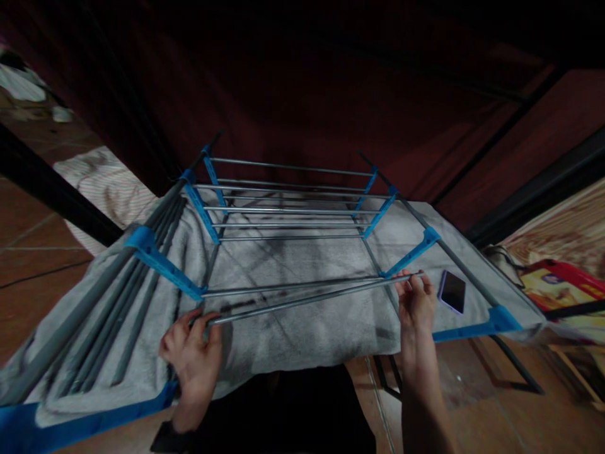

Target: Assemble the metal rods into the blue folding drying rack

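Note:
My left hand [193,345] is closed around the left end of a loose grey metal rod [302,302]. The rod's right end lies in the fingers of my right hand [416,301]. It spans the front of a partly built rack, slightly higher at the right. Grey tubes form the rack's sides, joined by blue plastic brackets [170,266] on the left and a matching blue bracket [412,253] on the right. Just behind the held rod, a fixed crossbar [293,287] runs between these two brackets. More crossbars [293,210] fill the brackets farther back.
A grey blanket [302,340] covers the surface under the rack. Several loose tubes [113,315] lie along the left. A phone [452,292] rests to the right, near a red and yellow package [562,287]. Dark red fabric [293,94] hangs behind.

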`<state>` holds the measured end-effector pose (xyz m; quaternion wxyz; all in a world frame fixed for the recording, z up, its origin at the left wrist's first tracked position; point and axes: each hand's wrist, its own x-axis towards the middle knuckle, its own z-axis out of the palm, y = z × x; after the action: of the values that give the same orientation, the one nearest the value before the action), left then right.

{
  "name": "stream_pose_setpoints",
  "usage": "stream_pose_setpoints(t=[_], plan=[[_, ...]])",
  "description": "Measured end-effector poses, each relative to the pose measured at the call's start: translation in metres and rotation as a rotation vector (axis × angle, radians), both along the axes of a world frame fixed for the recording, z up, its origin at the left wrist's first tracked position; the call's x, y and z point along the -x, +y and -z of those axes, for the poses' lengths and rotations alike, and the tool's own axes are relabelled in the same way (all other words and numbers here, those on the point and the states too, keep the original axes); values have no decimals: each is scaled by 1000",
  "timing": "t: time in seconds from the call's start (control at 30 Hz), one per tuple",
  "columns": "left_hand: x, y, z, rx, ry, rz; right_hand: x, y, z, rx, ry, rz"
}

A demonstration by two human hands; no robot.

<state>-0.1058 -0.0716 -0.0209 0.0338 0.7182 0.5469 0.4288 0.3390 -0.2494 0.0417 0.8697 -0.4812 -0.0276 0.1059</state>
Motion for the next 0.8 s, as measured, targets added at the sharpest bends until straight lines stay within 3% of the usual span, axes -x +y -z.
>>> stream_pose_setpoints(t=[0.27, 0.5, 0.6, 0.8], plan=[[-5, 2, -1, 185, -287, 51, -6, -10, 28, 33, 68, 4], [-18, -3, -15, 51, -438, 42, -13, -18, 50, 49, 125, -29], [-23, -6, -22, 80, -508, 65, -15, -17, 59, 65, 159, -19], [-32, -11, -48, 247, -923, 94, -13, -19, 77, 58, 113, -63]])
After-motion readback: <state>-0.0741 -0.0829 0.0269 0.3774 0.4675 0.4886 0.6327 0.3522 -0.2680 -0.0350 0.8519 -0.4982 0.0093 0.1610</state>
